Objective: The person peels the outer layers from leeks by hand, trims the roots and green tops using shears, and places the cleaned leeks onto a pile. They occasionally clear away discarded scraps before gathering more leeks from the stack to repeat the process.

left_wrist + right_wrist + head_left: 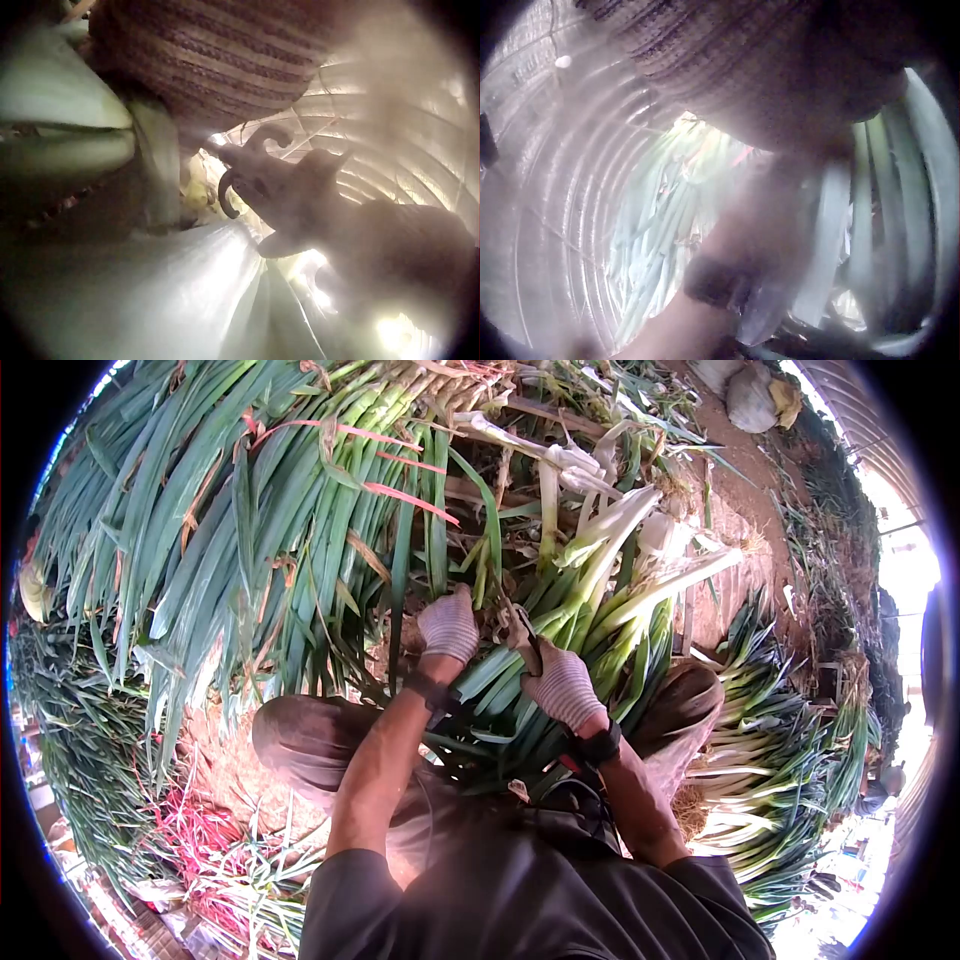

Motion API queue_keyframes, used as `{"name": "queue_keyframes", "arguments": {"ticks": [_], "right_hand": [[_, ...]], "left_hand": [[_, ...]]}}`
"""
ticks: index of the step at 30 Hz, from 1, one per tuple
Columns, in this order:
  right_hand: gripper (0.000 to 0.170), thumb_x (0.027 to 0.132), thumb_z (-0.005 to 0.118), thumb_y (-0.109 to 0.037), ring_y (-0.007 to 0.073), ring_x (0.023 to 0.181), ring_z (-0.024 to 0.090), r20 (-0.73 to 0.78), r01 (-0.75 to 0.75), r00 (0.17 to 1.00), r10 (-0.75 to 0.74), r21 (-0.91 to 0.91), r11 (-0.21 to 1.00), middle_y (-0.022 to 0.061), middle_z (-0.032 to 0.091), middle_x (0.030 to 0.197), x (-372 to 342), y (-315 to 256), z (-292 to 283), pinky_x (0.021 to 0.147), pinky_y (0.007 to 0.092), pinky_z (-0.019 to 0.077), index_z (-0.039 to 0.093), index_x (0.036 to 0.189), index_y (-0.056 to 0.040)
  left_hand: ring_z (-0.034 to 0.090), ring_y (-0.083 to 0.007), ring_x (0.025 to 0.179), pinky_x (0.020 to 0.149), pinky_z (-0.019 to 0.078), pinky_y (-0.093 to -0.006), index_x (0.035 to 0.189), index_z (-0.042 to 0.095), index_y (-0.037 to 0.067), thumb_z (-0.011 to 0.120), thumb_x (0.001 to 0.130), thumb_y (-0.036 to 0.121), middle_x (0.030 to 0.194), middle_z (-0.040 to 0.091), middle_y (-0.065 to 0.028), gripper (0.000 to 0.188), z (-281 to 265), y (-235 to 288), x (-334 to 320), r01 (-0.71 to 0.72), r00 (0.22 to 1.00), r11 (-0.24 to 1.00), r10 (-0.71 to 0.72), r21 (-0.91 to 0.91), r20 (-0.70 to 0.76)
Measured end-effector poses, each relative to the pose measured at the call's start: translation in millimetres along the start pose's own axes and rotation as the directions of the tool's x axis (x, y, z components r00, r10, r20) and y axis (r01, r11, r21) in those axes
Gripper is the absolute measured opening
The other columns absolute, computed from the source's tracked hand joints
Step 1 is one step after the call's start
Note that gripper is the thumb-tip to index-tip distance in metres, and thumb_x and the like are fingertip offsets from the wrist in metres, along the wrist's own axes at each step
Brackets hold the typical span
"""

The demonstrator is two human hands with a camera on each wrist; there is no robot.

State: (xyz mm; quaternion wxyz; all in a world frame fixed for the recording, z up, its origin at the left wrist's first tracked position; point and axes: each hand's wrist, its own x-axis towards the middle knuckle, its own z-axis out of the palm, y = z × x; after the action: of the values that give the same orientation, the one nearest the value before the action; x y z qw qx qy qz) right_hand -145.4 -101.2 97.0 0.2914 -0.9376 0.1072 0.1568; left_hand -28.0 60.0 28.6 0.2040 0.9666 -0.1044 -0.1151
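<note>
In the head view my gloved left hand (450,626) is curled at the top of a bunch of leek leaves (488,530), its fingertips hidden. To its right, my gloved right hand (562,682) grips a small dark-handled tool (533,642), whose worn end points toward the left hand. The left wrist view shows this tool (262,176) with two curved hooks at its end; its exact kind cannot be told. Leeks (612,600) with pale stems lie across my lap, their leaves running beneath both hands.
A large heap of leeks (200,530) with red ties (410,495) fills the left and front. More leeks (740,770) lie in a row at the right. Red strips (200,830) are strewn at lower left. Bare soil (735,510) shows at the right front.
</note>
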Motion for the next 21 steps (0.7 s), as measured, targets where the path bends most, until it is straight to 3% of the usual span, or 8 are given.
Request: {"name": "queue_keyframes", "arguments": {"ticks": [6,12,15,21], "right_hand": [[0.041,0.074,0.067,-0.023,0.0454,0.088,0.065,0.005,0.031,0.999,-0.031,-0.044,0.999,0.0283,0.066,0.087,13.5,-1.0,-0.4,0.079,0.0501,0.0521,0.058,0.106,0.0013],[0.037,0.074,0.066,-0.021,0.0458,0.088,0.064,0.040,-0.039,0.998,0.043,-0.087,0.995,0.0286,0.066,0.088,11.4,-13.1,-7.5,0.080,0.0502,0.0522,0.060,0.103,0.0011],[0.036,0.074,0.067,-0.022,0.0456,0.088,0.064,-0.046,0.011,0.999,-0.014,-0.063,0.998,0.0284,0.066,0.088,27.5,-9.6,-5.2,0.080,0.0500,0.0525,0.062,0.100,0.0021],[0.035,0.073,0.068,-0.022,0.0439,0.092,0.065,-0.004,-0.065,0.998,0.065,-0.146,0.987,0.0279,0.067,0.091,54.8,-22.4,-19.3,0.083,0.0482,0.0526,0.064,0.097,0.0037]], "left_hand": [[0.069,-0.0389,0.084,0.072,0.0535,-0.0502,0.105,0.062,0.008,0.069,0.082,0.027,0.085,0.070,-0.0182,0.031,-3.2,-1.6,-1.9,-0.013,1.000,0.998,0.014,-0.061,0.009],[0.068,-0.0396,0.088,0.077,0.0528,-0.0506,0.101,0.067,0.011,0.074,0.077,0.039,0.089,0.070,-0.0195,0.038,2.0,-3.2,0.1,0.025,0.999,0.998,-0.023,-0.053,0.032],[0.069,-0.0370,0.089,0.078,0.0538,-0.0484,0.103,0.069,0.012,0.075,0.077,0.045,0.090,0.071,-0.0171,0.042,-0.9,0.7,2.5,0.103,0.989,0.994,-0.100,-0.023,0.108],[0.070,-0.0350,0.090,0.078,0.0551,-0.0462,0.099,0.069,0.010,0.072,0.081,0.047,0.091,0.072,-0.0162,0.041,-7.2,2.5,-1.3,0.073,0.993,0.997,-0.070,-0.029,0.095]]}}
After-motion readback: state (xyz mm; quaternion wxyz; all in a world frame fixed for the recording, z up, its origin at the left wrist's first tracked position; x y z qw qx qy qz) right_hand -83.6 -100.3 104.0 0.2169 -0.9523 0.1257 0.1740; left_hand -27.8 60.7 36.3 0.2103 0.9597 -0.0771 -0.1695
